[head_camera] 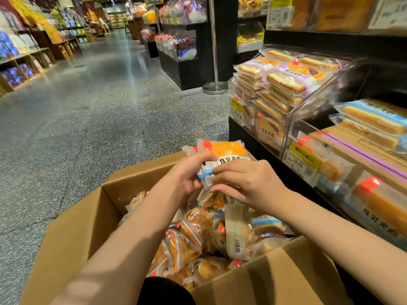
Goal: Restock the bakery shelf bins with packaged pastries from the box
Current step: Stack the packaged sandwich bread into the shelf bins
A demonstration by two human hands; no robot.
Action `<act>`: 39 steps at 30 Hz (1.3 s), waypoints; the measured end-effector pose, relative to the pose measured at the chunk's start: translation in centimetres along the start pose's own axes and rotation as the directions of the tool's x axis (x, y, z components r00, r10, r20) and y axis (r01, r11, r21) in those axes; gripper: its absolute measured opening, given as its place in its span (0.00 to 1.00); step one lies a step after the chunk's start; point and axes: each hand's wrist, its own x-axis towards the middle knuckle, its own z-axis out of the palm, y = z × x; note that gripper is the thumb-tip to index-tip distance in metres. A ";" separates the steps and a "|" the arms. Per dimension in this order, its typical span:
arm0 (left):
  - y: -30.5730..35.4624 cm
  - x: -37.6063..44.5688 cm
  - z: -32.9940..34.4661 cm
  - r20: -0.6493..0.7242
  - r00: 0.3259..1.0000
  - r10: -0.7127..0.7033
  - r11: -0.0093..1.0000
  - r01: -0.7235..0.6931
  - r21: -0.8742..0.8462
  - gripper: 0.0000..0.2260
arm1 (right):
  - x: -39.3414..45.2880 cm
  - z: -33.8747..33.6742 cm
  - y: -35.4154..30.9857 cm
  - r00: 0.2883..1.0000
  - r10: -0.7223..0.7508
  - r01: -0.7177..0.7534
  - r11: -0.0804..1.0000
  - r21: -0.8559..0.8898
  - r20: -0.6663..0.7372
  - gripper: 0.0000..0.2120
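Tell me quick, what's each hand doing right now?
Left hand: gripping the orange pastry pack.
Right hand: fingers curled on the same pack.

Shop, a supermarket bakery aisle: right of the hands (248, 183) clear acrylic shelf bins (293, 119) hold stacked packaged pastries (284, 82), with yellow price tags (305, 159) on the bin fronts. Just under the hands, an open cardboard box (88, 223) full of wrapped buns. Ahead and left of them a long speckled polished floor (88, 102) runs between more stocked display stands (178, 45) and wooden shelving (26, 60).
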 end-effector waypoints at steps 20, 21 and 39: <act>0.3 -0.7 1.9 0.218 0.958 0.184 0.950 -0.117 -0.289 0.20 | 0.8 -7.2 5.1 0.141 0.885 -0.828 -0.141 0.543 0.444 0.24; 0.3 -0.6 2.2 0.231 0.954 0.189 0.942 -0.109 -0.317 0.17 | 1.0 -7.9 5.1 0.128 0.896 -0.784 -0.171 0.597 0.425 0.20; 0.7 1.2 11.5 0.084 0.967 0.242 0.817 -0.156 -0.555 0.13 | -1.9 -18.5 12.7 -0.365 0.924 -0.226 -0.206 0.952 0.114 0.15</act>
